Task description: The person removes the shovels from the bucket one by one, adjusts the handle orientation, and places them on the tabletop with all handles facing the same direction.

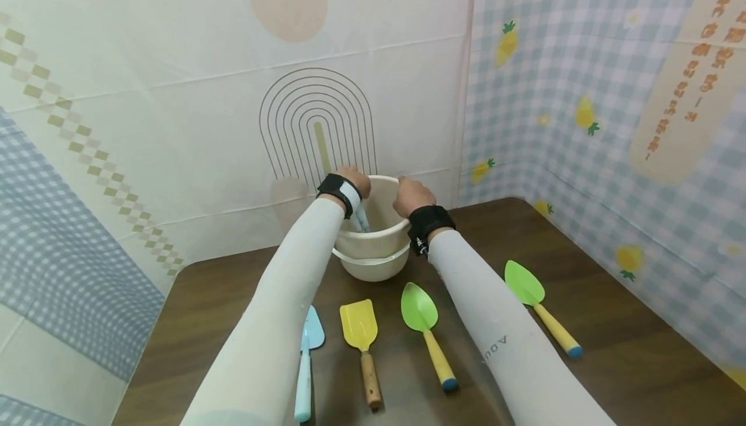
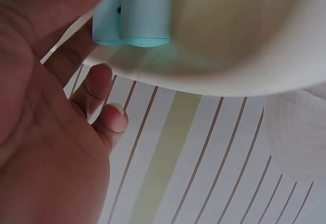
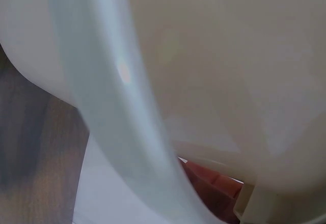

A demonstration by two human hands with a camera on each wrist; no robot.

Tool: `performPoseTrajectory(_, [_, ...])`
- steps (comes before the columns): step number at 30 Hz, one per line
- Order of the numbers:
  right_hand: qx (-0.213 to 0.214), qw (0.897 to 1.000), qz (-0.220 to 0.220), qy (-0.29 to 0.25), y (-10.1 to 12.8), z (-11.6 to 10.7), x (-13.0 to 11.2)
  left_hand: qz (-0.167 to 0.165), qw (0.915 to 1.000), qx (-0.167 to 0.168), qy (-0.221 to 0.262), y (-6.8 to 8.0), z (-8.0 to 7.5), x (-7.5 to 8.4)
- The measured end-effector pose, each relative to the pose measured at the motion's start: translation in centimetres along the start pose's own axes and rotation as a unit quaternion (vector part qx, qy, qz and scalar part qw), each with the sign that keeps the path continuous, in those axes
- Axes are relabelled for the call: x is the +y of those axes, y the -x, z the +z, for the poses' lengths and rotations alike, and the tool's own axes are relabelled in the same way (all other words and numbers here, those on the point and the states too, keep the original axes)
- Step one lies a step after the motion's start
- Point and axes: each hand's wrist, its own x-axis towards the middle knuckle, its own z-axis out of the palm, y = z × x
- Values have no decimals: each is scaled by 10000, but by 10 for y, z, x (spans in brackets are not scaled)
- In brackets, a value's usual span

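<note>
Both of my hands meet at the rim of a cream plastic bucket (image 1: 373,235), round and smooth-walled, standing at the back of the dark wood-grain desk (image 1: 612,348) against the patterned backdrop. My left hand (image 1: 353,181) is at the bucket's far left rim, and a pale blue plastic handle (image 2: 137,15) stands in the bucket against its palm; the left wrist view shows two of its fingers (image 2: 109,117) curled just under the rim, though I cannot tell how firmly it holds the handle. My right hand (image 1: 412,195) curls over the rim on the right side, fingers gripping the edge. The right wrist view is filled by the bucket's glossy curved wall.

In front of the bucket, between and beside my white-sleeved forearms, four toy garden tools lie flat on the desk: a light blue trowel (image 1: 307,355), a square yellow scoop (image 1: 360,338) with a wooden handle, a green spade (image 1: 425,329) with a yellow handle tipped blue, and a second green spade (image 1: 536,303) farther right.
</note>
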Motion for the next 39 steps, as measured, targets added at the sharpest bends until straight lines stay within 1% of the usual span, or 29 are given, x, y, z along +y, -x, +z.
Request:
performPoseTrajectory(2, [-4, 10000, 18, -1, 0, 0, 0, 106, 9997, 21, -220, 0, 0, -1])
performPoseTrajectory(4, [-25, 10000, 26, 15, 0, 0, 0, 372, 9967, 23, -720, -1, -1, -2])
performPoseTrajectory(5, [-27, 10000, 33, 9, -1, 0, 0, 438, 9953, 24, -860, -1, -1, -2])
performPoseTrajectory(8, [-9, 10000, 30, -2, -1, 0, 0, 569, 9928, 33, -1050, 0, -2, -5])
performPoseTrajectory(12, [56, 10000, -7, -59, -1, 0, 0, 588, 9934, -27, -983, 5, -5, -10])
performPoseTrajectory(16, [80, 9999, -68, -94, -2, 0, 0, 628, 9947, -152, -795, 14, -14, -10])
performPoseTrajectory(21, [73, 9999, -44, -88, -2, 0, 1, 953, 9928, -131, -718, 26, -23, -9])
performPoseTrajectory(24, [62, 10000, -62, 0, -4, 1, 1, 1097, 9916, -33, -689, 31, -27, -11])
performPoseTrajectory(26, [47, 10000, -60, 50, -5, 2, 0, 1209, 9896, 88, -780, 33, -30, -12])
performPoseTrajectory(29, [33, 10000, -32, 79, -9, 3, 1, 1444, 9836, 393, -1011, 38, -37, -13])
performPoseTrajectory(32, [35, 10000, 8, 69, -11, 4, 3, 1666, 9746, 743, -1299, 42, -42, -12])
performPoseTrajectory(34, [55, 10000, -4, 63, -10, 4, 4, 1715, 9716, 911, -1348, 46, -45, -12])
performPoseTrajectory(39, [69, 10000, -16, 37, -9, 4, 4, 1758, 9698, 1168, -1221, 54, -52, -16])
